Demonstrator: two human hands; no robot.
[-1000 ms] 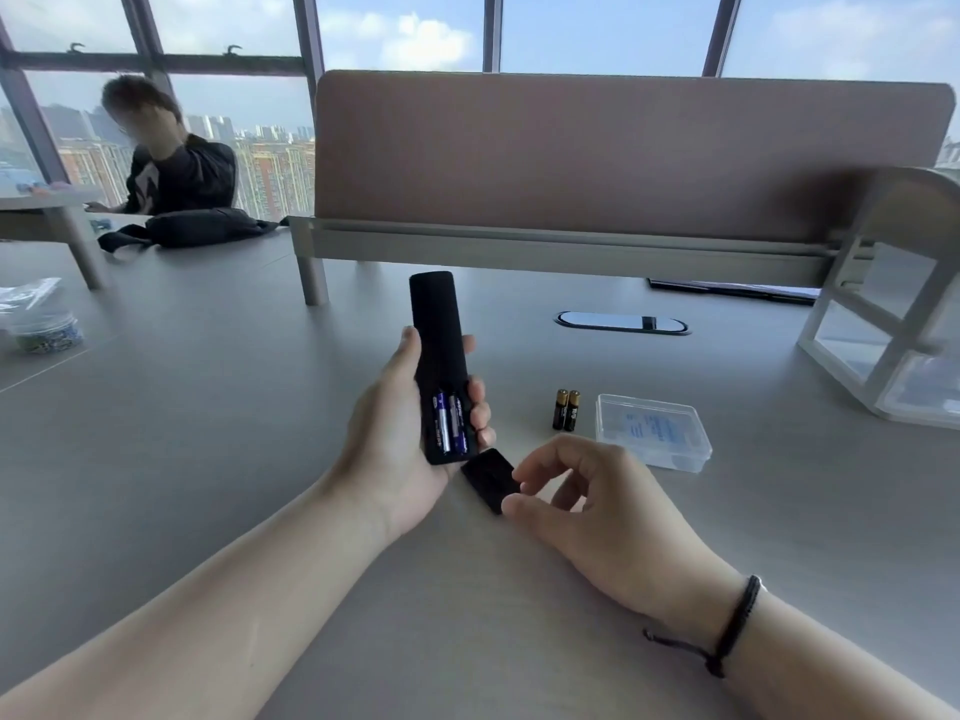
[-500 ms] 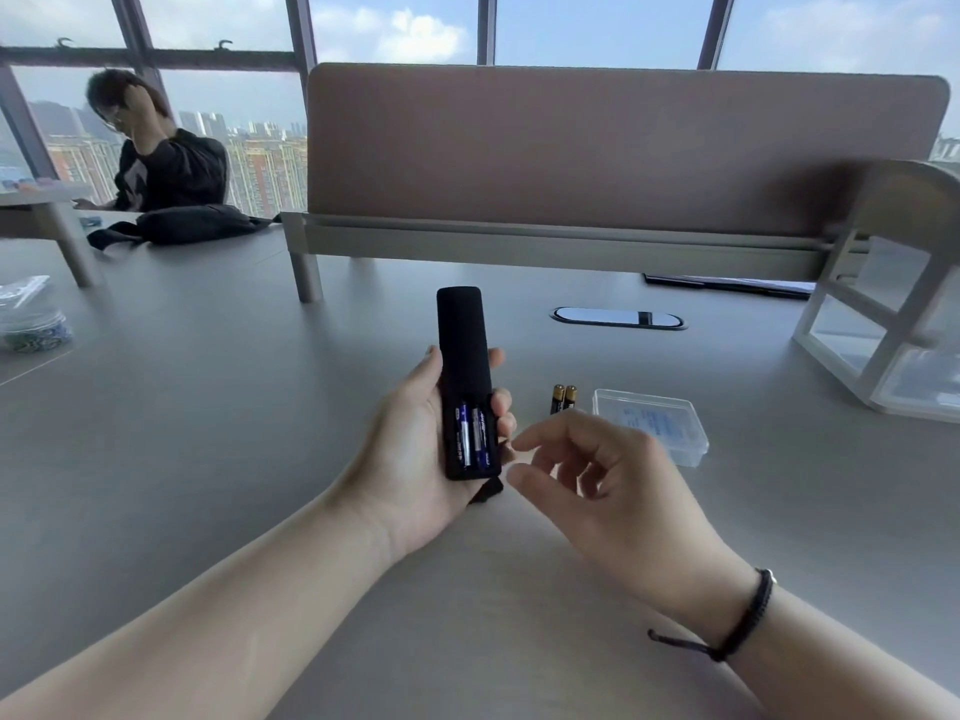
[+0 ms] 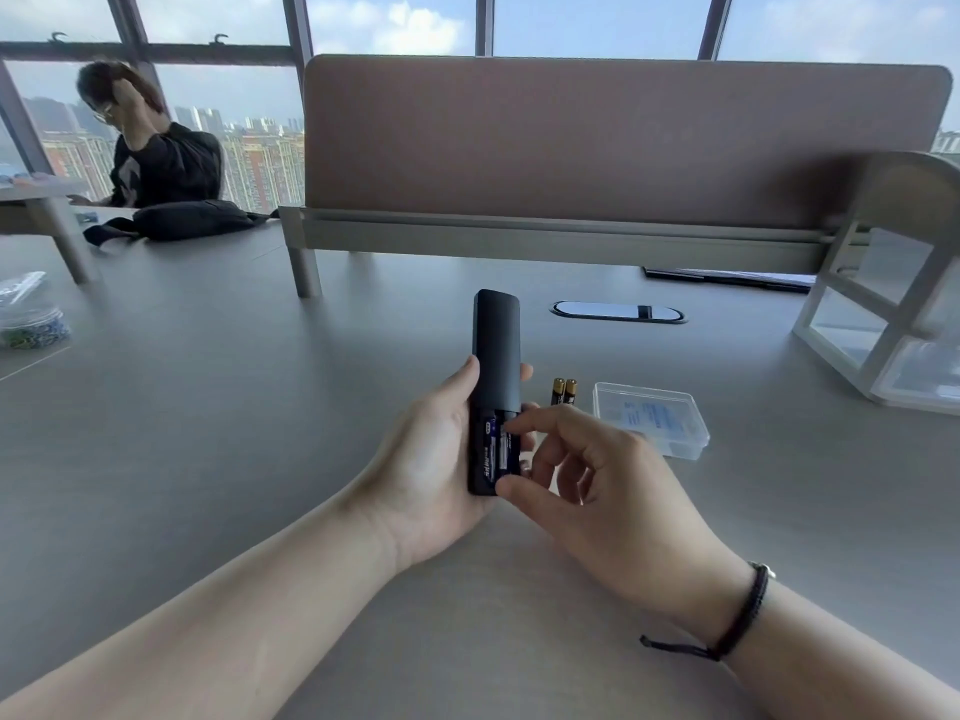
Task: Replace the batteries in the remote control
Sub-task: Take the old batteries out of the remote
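Note:
My left hand (image 3: pixel 431 459) grips a black remote control (image 3: pixel 496 345) held upright, back side toward me. Its battery compartment is uncovered and shows blue-and-white batteries (image 3: pixel 496 449) inside. My right hand (image 3: pixel 592 485) has thumb and index finger touching the right battery at its two ends. Two black-and-gold batteries (image 3: pixel 564 391) lie side by side on the grey table (image 3: pixel 208 433), just right of the remote. The remote's black cover is hidden behind my hands.
A clear plastic box (image 3: pixel 652 418) sits right of the loose batteries. A white shelf frame (image 3: pixel 883 314) stands at far right, a desk divider (image 3: pixel 571 148) behind. A person sits far left by a black bag (image 3: pixel 192 220). A bag of small items (image 3: pixel 31 319) lies at left.
My right hand left the black cover on the table and rose to the open compartment, fingers now on the right battery. The remote shifted slightly right with my left hand.

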